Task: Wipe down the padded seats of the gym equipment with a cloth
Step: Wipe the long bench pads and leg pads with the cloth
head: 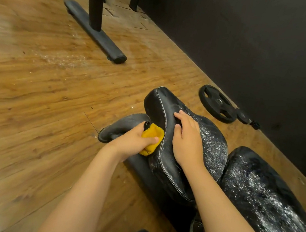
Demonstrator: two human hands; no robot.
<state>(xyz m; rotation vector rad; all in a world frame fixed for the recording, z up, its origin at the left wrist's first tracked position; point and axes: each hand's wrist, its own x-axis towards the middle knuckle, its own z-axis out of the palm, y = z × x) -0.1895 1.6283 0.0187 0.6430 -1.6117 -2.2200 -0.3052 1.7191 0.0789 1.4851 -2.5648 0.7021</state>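
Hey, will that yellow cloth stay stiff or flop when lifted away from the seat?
Probably floppy: the yellow cloth is bunched up in the left hand. Likely light, since curled fingers alone hold it. Its fuzzy surface should grip, not slip.

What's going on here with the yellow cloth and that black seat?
A person is cleaning gym equipment. Their left hand grips a yellow cloth and presses it against the side of a black padded seat, while the right hand rests on top of the seat. The seat's top and the longer pad beside it are speckled with white residue, so the wiping looks far from finished.
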